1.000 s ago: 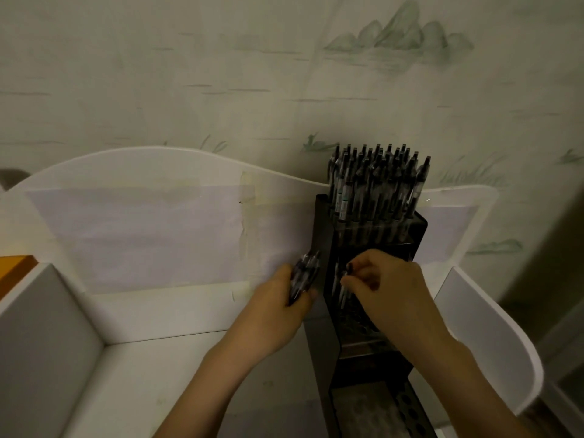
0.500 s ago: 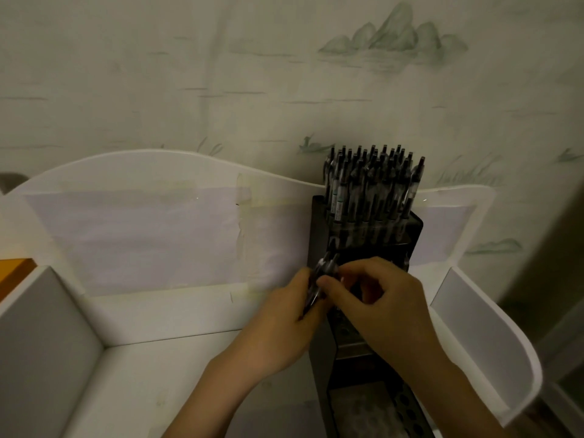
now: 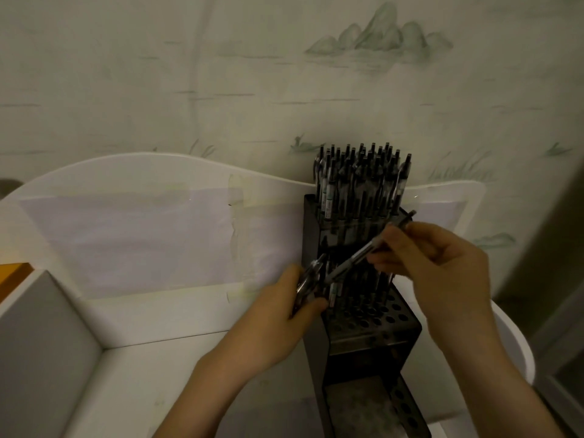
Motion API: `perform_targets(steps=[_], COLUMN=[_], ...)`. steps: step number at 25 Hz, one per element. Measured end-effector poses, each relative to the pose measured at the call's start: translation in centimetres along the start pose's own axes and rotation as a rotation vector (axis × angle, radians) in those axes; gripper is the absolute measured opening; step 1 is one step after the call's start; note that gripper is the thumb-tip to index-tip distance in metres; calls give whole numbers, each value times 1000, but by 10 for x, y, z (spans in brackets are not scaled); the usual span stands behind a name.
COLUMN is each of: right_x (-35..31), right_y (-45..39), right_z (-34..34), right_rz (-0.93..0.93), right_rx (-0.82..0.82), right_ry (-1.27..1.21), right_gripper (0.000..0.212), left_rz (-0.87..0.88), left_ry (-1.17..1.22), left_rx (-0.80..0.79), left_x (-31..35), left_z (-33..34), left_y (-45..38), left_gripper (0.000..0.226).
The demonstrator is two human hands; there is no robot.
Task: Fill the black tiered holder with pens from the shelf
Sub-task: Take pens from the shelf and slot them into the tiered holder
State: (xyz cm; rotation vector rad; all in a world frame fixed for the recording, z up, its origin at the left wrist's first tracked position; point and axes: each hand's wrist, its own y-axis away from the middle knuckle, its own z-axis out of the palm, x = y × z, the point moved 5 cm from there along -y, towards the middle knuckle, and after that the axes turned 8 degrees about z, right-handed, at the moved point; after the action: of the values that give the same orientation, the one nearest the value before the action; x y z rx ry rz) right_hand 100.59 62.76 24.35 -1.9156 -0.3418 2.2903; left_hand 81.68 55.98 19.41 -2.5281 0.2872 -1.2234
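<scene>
Pens sit mostly in the black tiered holder (image 3: 363,336), which stands on the white shelf (image 3: 196,352) against its back panel. Nearest, the holder's lowest tier shows open holes. Just left of the middle tier, the left hand (image 3: 284,314) reaches in from below, fingers curled around a small bundle of pens (image 3: 308,281); their count is unclear. Right of the holder's middle tier, the right hand (image 3: 442,273) pinches a single pen (image 3: 369,248) between thumb and fingertips, tilted, its low end toward the bundle. Farthest, the top tier is packed with upright pens (image 3: 360,181), too many to count.
</scene>
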Motion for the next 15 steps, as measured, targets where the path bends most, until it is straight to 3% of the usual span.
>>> perform_targets(steps=[4, 7, 15], right_x=[-9, 6, 34], right_y=[5, 7, 4], right_z=[-5, 1, 11], right_rz=[-205, -247, -248], right_rx=[31, 32, -38], right_ry=[324, 528, 630], right_gripper=[10, 11, 18], left_rz=[-18, -15, -35], left_ry=[9, 22, 68], left_rx=[-2, 2, 24], left_x=[-4, -3, -3], left_z=[2, 4, 3], left_y=[-1, -2, 1], left_gripper=[6, 8, 10])
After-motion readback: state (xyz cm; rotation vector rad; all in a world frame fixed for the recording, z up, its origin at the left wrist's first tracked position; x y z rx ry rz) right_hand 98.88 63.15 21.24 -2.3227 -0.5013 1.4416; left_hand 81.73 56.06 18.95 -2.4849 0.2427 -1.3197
